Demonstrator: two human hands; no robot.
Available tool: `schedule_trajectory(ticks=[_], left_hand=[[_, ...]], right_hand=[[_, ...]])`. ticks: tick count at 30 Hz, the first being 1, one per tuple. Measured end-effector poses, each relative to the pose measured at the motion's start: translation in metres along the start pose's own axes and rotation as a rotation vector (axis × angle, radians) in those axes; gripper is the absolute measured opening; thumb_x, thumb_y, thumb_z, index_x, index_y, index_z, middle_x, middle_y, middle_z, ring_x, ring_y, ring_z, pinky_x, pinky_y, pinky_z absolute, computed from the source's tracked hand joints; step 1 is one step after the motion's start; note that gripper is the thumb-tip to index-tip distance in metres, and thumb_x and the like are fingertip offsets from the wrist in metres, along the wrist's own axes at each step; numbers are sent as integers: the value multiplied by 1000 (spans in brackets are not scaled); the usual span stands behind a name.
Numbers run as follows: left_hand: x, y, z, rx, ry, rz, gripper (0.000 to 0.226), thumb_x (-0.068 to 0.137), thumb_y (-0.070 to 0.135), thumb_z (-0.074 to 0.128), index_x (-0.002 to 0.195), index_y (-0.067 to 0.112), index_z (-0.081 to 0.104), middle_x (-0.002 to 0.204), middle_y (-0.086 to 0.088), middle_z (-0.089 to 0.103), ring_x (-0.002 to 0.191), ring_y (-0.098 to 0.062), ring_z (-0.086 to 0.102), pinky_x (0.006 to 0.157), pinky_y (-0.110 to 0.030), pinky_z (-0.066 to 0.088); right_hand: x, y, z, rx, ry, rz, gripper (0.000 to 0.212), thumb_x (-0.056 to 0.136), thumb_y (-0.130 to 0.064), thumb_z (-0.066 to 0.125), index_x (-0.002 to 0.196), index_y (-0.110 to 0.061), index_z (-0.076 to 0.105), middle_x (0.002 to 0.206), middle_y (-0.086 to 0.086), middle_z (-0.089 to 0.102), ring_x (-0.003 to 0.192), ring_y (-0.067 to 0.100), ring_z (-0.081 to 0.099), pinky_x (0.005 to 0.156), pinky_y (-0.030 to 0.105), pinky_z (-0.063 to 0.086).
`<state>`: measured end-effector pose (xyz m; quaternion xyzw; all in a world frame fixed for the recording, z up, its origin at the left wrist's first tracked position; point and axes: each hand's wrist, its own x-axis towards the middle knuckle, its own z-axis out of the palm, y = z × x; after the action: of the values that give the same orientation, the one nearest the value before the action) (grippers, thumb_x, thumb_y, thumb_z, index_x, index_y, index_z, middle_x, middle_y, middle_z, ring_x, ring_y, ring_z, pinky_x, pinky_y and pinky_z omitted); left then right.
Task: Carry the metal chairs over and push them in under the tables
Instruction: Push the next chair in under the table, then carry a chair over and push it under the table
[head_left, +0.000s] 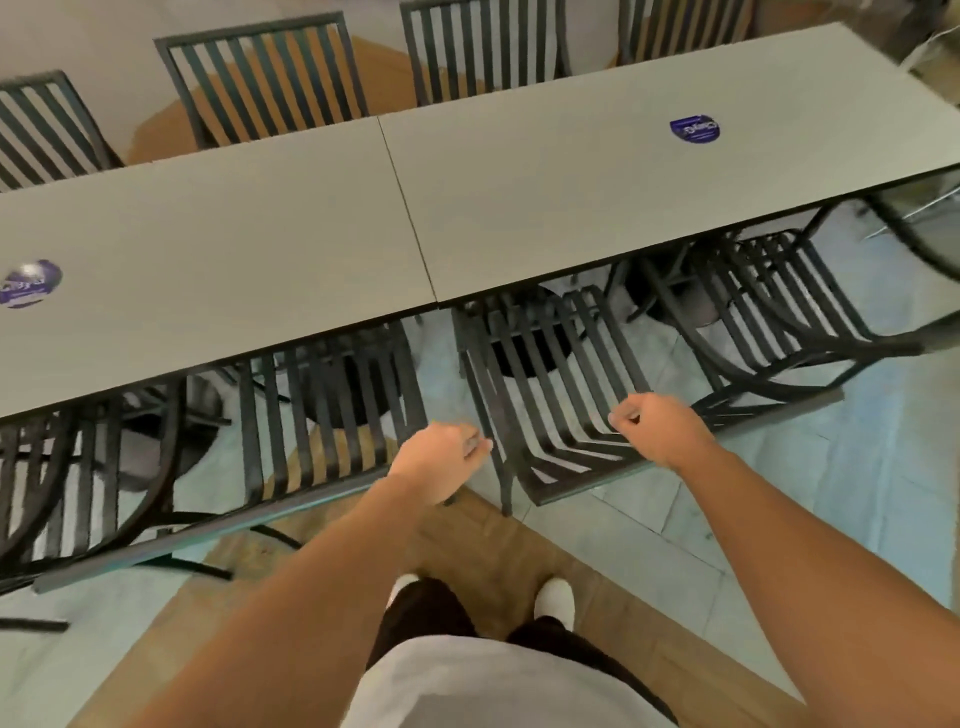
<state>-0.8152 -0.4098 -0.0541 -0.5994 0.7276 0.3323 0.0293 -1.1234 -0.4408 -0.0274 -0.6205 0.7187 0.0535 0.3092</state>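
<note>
Two grey tables (208, 249) (597, 171) stand end to end. Black metal slatted chairs sit pushed under their near edge. The middle chair (550, 374) is right in front of me, its backrest leaning toward me. My left hand (441, 457) has curled fingers touching that chair's left post, beside the top rail of the chair to the left (322, 415). I cannot tell whether it grips the post. My right hand (660, 426) is a closed fist over the middle chair's slats, just past the top rail, with nothing visible in it. A further chair (769, 301) is tucked in on the right.
Several more slatted chairs line the far side (260, 83) (478, 47). A round purple sticker lies on each table (31, 283) (694, 129). Black round table bases (524, 353) stand under the tops. My white shoes (555, 597) are on a wooden floor strip between pale tiles.
</note>
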Motion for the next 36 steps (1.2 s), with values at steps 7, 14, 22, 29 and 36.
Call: schedule_trajectory(ticks=[7, 14, 22, 29, 36], left_hand=[[35, 54, 25, -15, -63, 32, 43, 107, 53, 39, 127, 25, 64, 103, 5, 73, 91, -17, 69, 83, -40, 59], [71, 86, 32, -4, -92, 111, 40, 108, 47, 41, 125, 19, 65, 97, 4, 65, 91, -17, 64, 80, -28, 50], [87, 111, 46, -28, -52, -46, 45, 106, 55, 39, 128, 25, 64, 109, 4, 71, 94, -15, 65, 86, -32, 55], [81, 153, 88, -147, -21, -342, 48, 101, 63, 44, 130, 30, 64, 113, 4, 72, 101, -15, 68, 91, -36, 57], [74, 190, 126, -129, -148, -416, 88, 80, 85, 56, 154, 40, 40, 152, 2, 51, 139, -24, 47, 117, -43, 38]], right_hand=[[5, 66, -25, 5, 18, 80, 34, 103, -42, 57, 125, -20, 69, 118, 8, 72, 107, 28, 65, 87, 37, 52], [5, 103, -33, -12, 27, 133, 35, 100, -45, 61, 124, -20, 69, 118, 5, 72, 108, 26, 65, 93, 39, 53], [33, 142, -46, -25, -208, 102, 82, 77, -79, 67, 137, -24, 61, 133, 4, 64, 124, 24, 59, 101, 40, 50], [71, 179, -50, -212, -371, -170, 90, 66, -86, 70, 134, -29, 60, 124, -4, 63, 112, 17, 60, 93, 35, 53], [95, 201, -52, -346, -364, -340, 55, 82, -66, 70, 127, -36, 64, 108, -8, 65, 100, 13, 60, 79, 33, 50]])
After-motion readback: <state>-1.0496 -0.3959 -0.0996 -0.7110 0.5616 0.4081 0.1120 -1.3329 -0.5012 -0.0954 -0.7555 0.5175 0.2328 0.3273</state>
